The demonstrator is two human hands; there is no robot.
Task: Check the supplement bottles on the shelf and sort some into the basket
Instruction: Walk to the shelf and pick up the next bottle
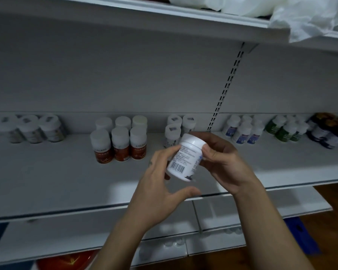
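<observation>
A white supplement bottle [185, 157] with a white cap and a barcode label is tilted in the air in front of the middle shelf [66, 176]. My right hand [226, 162] grips it from the right, fingers curled round its upper side. My left hand [160, 184] touches its left side with its fingertips, thumb spread below. On the shelf behind stand groups of bottles: several with orange labels [119, 145], several white ones at the left [37, 129], two or three just behind the held bottle [176, 127], and blue-labelled [244, 131] and green-labelled ones [285, 129] to the right. No basket is in view.
Dark bottles [328, 131] stand at the far right of the shelf. An upper shelf [164, 14] overhead carries white plastic bags [300, 18]. A slotted upright [226, 88] divides the back panel. Lower shelves [222, 215] hold more bottles; something red [66, 262] lies at the bottom left.
</observation>
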